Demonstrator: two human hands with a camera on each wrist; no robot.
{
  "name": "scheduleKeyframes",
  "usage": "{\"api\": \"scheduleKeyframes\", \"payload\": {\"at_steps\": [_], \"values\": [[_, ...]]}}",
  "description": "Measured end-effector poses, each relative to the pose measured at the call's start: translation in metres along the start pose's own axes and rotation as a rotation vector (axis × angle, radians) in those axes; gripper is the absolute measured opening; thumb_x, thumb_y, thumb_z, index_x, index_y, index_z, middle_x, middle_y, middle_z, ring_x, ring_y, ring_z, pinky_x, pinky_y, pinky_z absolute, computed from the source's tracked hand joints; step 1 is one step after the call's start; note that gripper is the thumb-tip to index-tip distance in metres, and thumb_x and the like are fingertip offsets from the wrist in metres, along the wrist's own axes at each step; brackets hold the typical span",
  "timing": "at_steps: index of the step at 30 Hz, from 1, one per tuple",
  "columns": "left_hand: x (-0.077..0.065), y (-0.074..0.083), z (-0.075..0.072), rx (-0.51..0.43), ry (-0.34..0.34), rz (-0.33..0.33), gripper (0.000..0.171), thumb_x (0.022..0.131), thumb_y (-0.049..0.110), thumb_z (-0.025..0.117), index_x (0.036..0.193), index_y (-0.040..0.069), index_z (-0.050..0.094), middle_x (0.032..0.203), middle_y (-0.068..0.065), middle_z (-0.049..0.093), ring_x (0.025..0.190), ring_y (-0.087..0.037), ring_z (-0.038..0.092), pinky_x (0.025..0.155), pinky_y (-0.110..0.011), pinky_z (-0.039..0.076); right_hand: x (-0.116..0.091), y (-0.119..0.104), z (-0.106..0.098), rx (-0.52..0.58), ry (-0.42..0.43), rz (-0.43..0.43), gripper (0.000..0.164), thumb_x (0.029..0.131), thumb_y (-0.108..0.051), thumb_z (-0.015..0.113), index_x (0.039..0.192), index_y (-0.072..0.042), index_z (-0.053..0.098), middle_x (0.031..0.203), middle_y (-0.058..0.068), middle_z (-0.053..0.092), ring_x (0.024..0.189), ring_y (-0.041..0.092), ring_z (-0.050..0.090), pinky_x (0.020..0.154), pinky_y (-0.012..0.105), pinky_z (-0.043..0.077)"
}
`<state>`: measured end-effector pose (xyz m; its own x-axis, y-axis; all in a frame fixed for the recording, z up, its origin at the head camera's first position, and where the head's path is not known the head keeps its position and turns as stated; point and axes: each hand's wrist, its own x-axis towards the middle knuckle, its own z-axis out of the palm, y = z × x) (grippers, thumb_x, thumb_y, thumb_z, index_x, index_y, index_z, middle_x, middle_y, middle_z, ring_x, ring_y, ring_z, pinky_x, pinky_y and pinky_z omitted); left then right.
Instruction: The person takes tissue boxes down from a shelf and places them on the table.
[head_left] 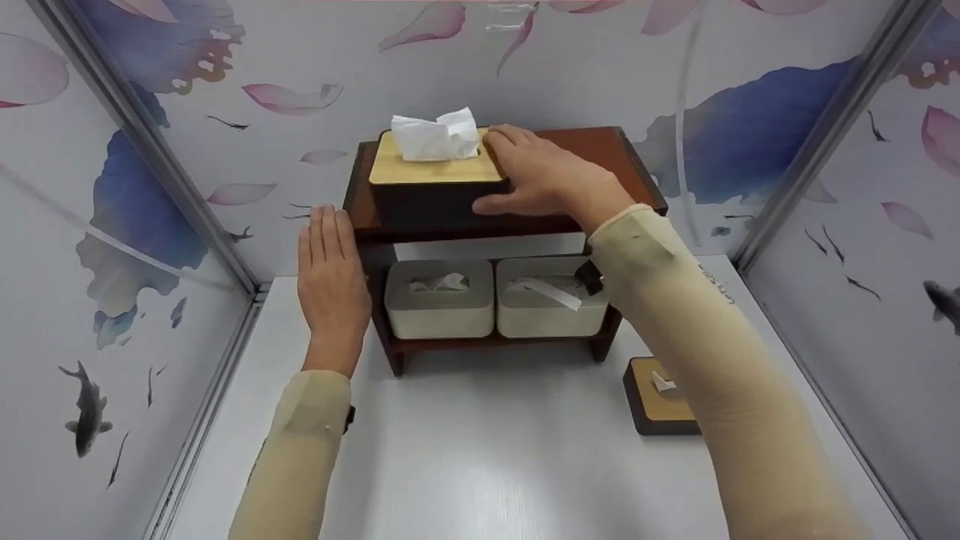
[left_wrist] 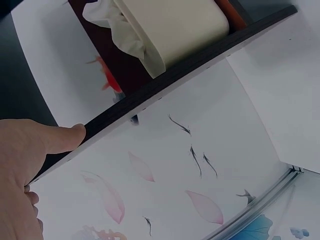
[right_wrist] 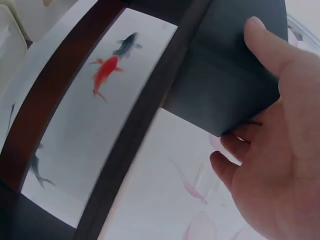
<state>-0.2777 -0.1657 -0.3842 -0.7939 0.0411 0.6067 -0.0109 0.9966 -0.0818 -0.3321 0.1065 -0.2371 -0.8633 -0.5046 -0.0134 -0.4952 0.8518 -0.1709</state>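
In the head view, a black tissue box with a light wood lid and white tissue sits on the top board of a dark reddish-brown shelf, toward its left. My right hand grips that box's right end, thumb across the near side and fingers round the far part; the right wrist view shows the thumb over the dark face. Along the shelf's left side my left hand lies with straight fingers pointing away. Its thumb touches the shelf's black edge in the left wrist view.
Two pale tissue boxes, left and right, stand side by side on the lower board. Another black box with a wood lid lies on the white table at right, partly behind my forearm. Patterned walls enclose the back and sides.
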Motion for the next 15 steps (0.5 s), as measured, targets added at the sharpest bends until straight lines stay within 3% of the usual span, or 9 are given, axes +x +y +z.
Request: {"api": "scheduleKeyframes", "payload": {"at_steps": [3,10,15], "values": [[-0.001,-0.001,0.001,0.013,0.033,-0.005,0.08,0.086,0.007,0.07,0.15,-0.002,0.023,0.156,-0.019,0.03,0.149,-0.031,0.025,0.126,-0.039,0.019,0.002,0.0,0.0,0.071,0.023,0.007,0.103,0.08,-0.069,0.062,0.154,-0.012,0.018,0.161,0.007,0.019,0.148,0.024,0.022,0.124,0.044,0.022],[-0.001,0.0,0.003,-0.005,0.076,-0.007,0.073,0.086,0.0,0.065,0.148,-0.003,0.027,0.154,-0.02,0.034,0.148,-0.031,0.027,0.125,-0.04,0.021,0.017,0.003,0.001,0.134,-0.039,-0.002,0.12,0.079,-0.072,0.06,0.157,-0.009,-0.006,0.166,0.007,-0.009,0.154,0.024,-0.008,0.127,0.044,0.005],[0.0,0.0,0.002,-0.006,0.075,0.001,0.071,0.087,0.0,0.063,0.148,-0.004,0.026,0.155,-0.02,0.032,0.148,-0.032,0.027,0.125,-0.04,0.021,0.022,0.0,0.0,0.187,-0.04,0.013,0.119,0.076,-0.072,0.064,0.158,-0.017,-0.002,0.166,0.006,-0.003,0.154,0.024,-0.003,0.126,0.046,0.009]]}}
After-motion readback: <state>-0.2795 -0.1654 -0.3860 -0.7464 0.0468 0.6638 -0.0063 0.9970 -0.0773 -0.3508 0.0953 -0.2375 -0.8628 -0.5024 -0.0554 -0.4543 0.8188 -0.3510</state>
